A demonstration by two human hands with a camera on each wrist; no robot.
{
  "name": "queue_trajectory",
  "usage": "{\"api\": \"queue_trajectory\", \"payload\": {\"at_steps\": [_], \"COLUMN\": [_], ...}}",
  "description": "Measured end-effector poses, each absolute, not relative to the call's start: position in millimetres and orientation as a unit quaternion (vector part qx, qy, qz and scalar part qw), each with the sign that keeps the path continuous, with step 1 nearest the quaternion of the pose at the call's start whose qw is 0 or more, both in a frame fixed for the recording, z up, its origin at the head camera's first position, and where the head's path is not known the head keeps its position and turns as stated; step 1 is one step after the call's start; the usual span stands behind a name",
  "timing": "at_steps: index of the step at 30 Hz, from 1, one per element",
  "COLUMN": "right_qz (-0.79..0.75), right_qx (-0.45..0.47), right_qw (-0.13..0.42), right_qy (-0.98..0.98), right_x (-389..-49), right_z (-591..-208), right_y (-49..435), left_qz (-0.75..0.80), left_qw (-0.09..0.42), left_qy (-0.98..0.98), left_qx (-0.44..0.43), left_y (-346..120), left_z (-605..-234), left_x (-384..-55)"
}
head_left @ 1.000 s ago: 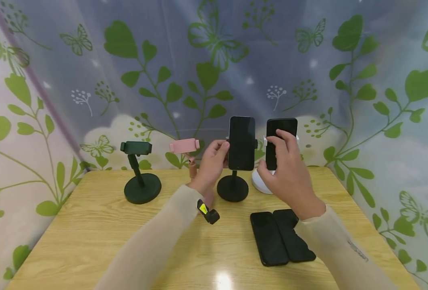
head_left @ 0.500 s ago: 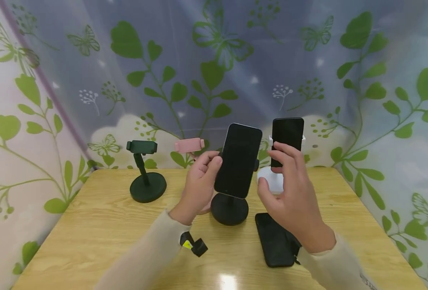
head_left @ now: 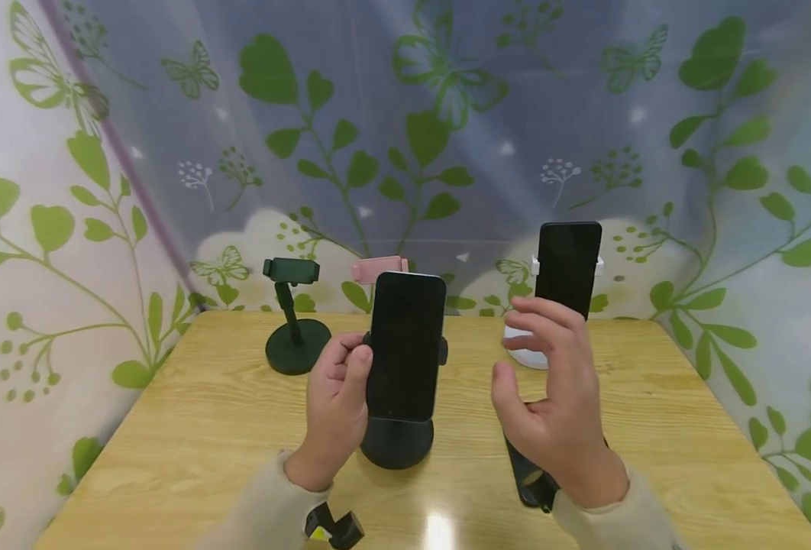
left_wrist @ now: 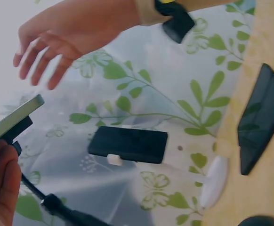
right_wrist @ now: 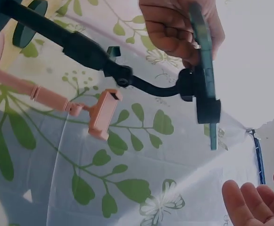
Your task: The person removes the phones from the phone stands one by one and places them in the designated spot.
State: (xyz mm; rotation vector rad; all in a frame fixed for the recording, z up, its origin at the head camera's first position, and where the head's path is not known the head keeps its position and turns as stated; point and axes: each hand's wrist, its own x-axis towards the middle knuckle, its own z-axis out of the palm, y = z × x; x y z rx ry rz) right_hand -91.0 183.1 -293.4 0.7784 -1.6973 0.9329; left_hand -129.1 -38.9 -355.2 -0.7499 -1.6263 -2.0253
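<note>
A black phone (head_left: 405,347) stands upright in the clamp of a black phone stand (head_left: 397,444) at the middle of the table. My left hand (head_left: 339,401) grips the stand's clamp at the phone's left edge, thumb in front. Seen side-on in the right wrist view, the left fingers (right_wrist: 167,30) curl behind the phone (right_wrist: 207,84), above the stand's bent neck (right_wrist: 151,87). My right hand (head_left: 560,386) hovers to the right with fingers spread and bent, holding nothing. Its fingers hang loosely in the left wrist view, where the right hand (left_wrist: 76,28) is apart from the phone.
Behind to the left stand a dark green phone stand (head_left: 298,345) and a pink one (head_left: 378,269), both with bare clamps. A white stand (head_left: 525,347) at the back right bears another phone (head_left: 569,263). Under my right hand lie black phones (left_wrist: 264,117), partly hidden.
My left hand has brought the black stand with its phone nearer and to the left. My right hand has moved back from the phone on the white stand. The view has turned slightly left.
</note>
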Motion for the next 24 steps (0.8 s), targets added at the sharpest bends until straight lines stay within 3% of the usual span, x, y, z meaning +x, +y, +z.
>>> {"api": "queue_trajectory", "payload": {"at_steps": [12, 24], "right_qz": [0.435, 0.448], "right_qx": [0.358, 0.319], "right_qw": [0.523, 0.431], "right_qy": [-0.64, -0.716], "right_x": [-92, -96], "right_z": [-295, -314], "right_y": [163, 163], "left_qz": [-0.772, -0.775], "left_qw": [0.208, 0.214], "left_qy": [-0.549, -0.494], "left_qx": [-0.246, -0.33], "left_y": [-28, -21], "left_z": [-386, -399], "left_x": [-125, -132]}}
